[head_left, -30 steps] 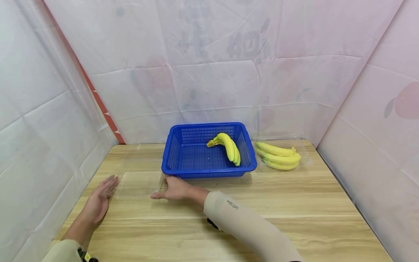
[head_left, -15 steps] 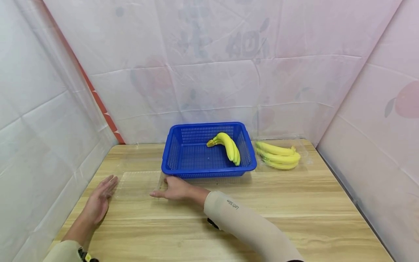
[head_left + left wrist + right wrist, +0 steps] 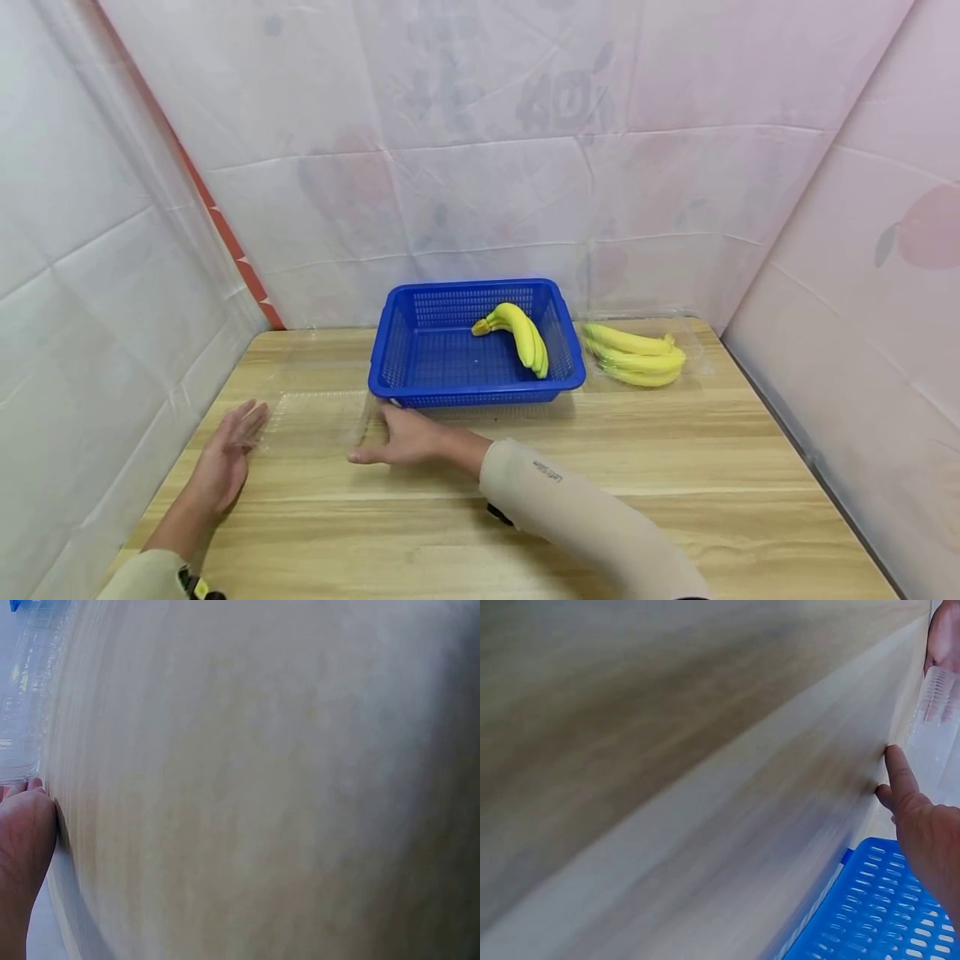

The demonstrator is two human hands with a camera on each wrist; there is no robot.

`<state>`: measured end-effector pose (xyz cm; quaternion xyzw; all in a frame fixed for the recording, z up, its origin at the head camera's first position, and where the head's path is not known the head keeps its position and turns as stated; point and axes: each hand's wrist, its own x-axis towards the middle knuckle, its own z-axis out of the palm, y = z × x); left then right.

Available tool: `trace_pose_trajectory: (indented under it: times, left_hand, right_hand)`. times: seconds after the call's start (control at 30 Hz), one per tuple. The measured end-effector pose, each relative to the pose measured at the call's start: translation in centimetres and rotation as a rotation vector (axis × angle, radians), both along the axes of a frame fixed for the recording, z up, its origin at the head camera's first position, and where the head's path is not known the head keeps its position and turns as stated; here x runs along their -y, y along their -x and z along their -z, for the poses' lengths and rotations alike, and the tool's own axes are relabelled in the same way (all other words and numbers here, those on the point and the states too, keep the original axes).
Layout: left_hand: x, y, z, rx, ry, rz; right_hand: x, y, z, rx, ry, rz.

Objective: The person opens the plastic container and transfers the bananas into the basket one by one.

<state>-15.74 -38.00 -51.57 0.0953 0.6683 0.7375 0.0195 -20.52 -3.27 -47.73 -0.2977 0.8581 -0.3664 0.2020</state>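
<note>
- A clear plastic container (image 3: pixel 318 417) lies on the table (image 3: pixel 487 517), left of the blue basket (image 3: pixel 480 392).
- Left hand (image 3: pixel 227 458): grip wide, fingers straight, at the container's left end.
- Right hand (image 3: pixel 405 437): grip wide, thumb and fingers spread apart, just beside the container's right end and near the basket's front left corner; whether it touches the container I cannot tell.
- 1 banana bunch (image 3: pixel 521 337) lies in the basket's right half; 1 wrapped-looking bunch (image 3: pixel 637 358), under clear plastic, lies just right of the basket.
</note>
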Motion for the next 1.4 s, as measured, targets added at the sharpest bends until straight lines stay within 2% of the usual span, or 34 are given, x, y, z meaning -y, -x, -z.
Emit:
trace_pose_trajectory:
  times: [0.2, 0.3, 0.33, 0.37, 0.47, 0.53, 0.57, 0.6, 0.63, 0.7, 0.77, 0.83, 0.97, 1.1, 1.2, 1.3, 1.4]
  left_hand:
    - [-0.5, -0.2, -0.1, -0.071, -0.210, 0.008]
    - [-0.7, -0.9, -0.5, -0.044, -0.301, -0.056]
    - [-0.9, -1.2, -0.8, -0.011, -0.332, -0.104]
    - [-1.1, -1.5, -1.1, 0.032, -0.349, -0.178]
    - [-1.9, -2.1, -2.0, 0.217, -0.363, -0.515]
    - [-2.5, -2.6, -2.4, 0.318, -0.323, -0.739]
    - [-2.9, -2.8, -2.5, 0.356, -0.285, -0.832]
    - [-3.2, -3.1, -2.6, 0.384, -0.251, -0.900]
    - [-3.5, -3.5, -2.6, 0.394, -0.212, -0.937]
    - [-4.3, -4.3, -2.7, 0.397, -0.130, -0.972]
    - [-5.2, -4.9, -2.7, 0.379, -0.103, -0.961]
    - [-6.4, -5.3, -2.7, 0.346, -0.078, -0.915]
    - [-9.0, -5.8, -2.3, 0.233, -0.002, -0.776]
    - [-11.5, -6.2, -1.9, 0.049, 0.133, -0.586]
    - [-13.1, -6.2, -1.8, -0.082, 0.235, -0.396]
    - [-14.8, -5.7, -2.2, -0.134, 0.322, -0.230]
    - [-16.8, -5.1, -2.7, -0.118, 0.374, -0.115]
  right_hand:
    - [-1.9, -0.9, -0.3, -0.093, -0.094, -0.096]
    - [-3.3, -1.4, -0.5, -0.126, -0.108, -0.140]
    - [-3.9, -1.6, -0.6, -0.131, -0.100, -0.149]
    - [-4.5, -1.8, -0.7, -0.132, -0.090, -0.155]
    - [-6.3, -2.3, -0.8, -0.111, -0.027, -0.149]
    - [-7.8, -2.7, -1.0, -0.065, 0.036, -0.135]
    - [-8.6, -2.9, -1.0, -0.045, 0.068, -0.126]
    - [-9.3, -3.1, -1.2, -0.029, 0.095, -0.117]
    - [-10.2, -3.3, -1.3, -0.017, 0.119, -0.108]
    - [-11.8, -3.7, -1.5, -0.016, 0.155, -0.088]
    - [-13.5, -4.1, -1.7, -0.047, 0.171, -0.062]
    - [-15.2, -4.3, -1.9, -0.086, 0.183, -0.024]
    - [-18.5, -4.6, -2.1, -0.164, 0.218, 0.056]
    - [-21.1, -4.7, -2.0, -0.183, 0.225, 0.134]
    - [-22.7, -4.8, -1.8, -0.171, 0.211, 0.193]
    - [-24.2, -5.0, -1.7, -0.177, 0.205, 0.253]
    - [-26.0, -5.1, -1.4, -0.198, 0.203, 0.326]
